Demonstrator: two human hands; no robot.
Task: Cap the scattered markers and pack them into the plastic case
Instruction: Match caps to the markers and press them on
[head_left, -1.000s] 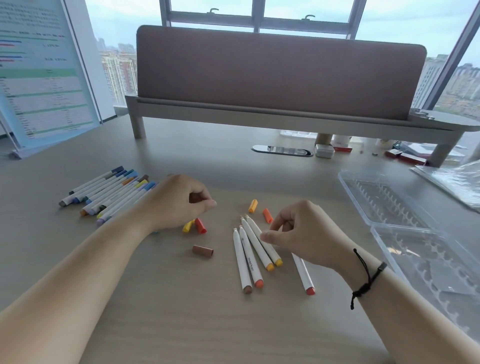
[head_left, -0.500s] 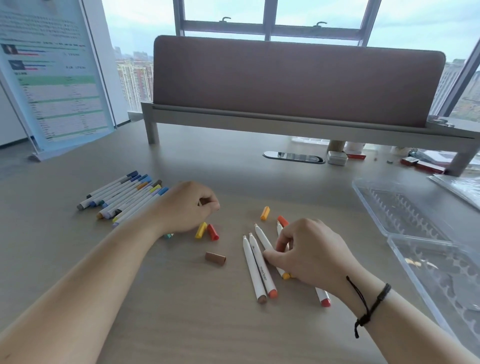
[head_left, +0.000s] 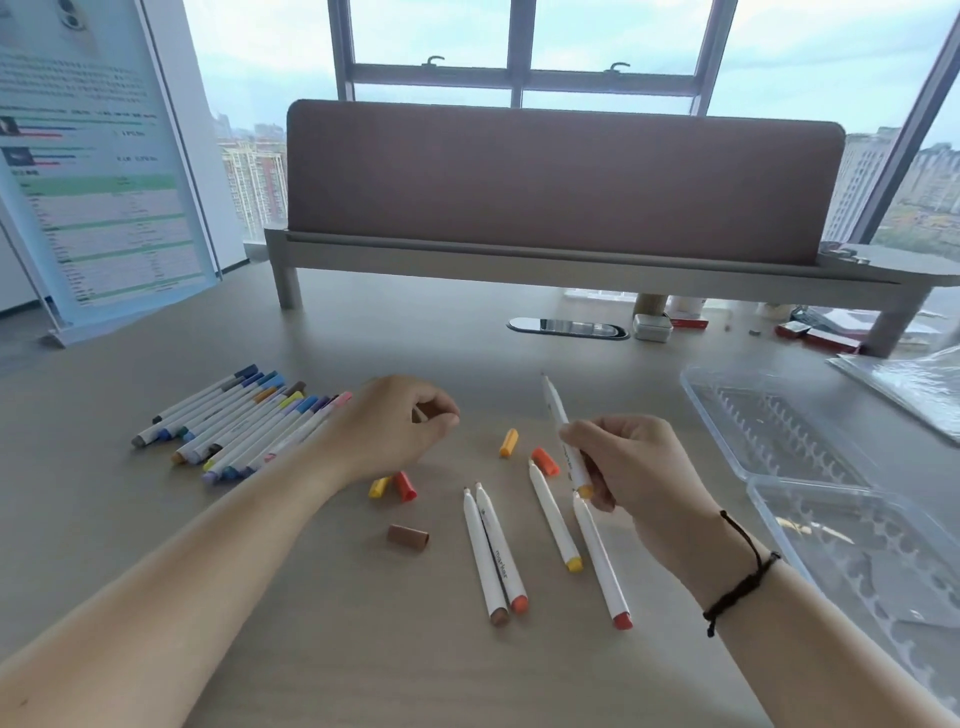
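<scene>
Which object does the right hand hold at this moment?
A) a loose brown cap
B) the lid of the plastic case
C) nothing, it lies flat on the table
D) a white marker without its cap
D: the right hand grips a white marker lifted off the table, its bare tip pointing up and away; the brown cap lies untouched on the table.

bare desk (head_left: 322, 649) nearside, loose caps (head_left: 408, 536) and markers (head_left: 496, 556) mid-desk

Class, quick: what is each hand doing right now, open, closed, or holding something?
Left hand: fingers curled, pinching something small, too hidden to name.
Right hand: holding a white marker, uncapped tip pointing up.
</scene>
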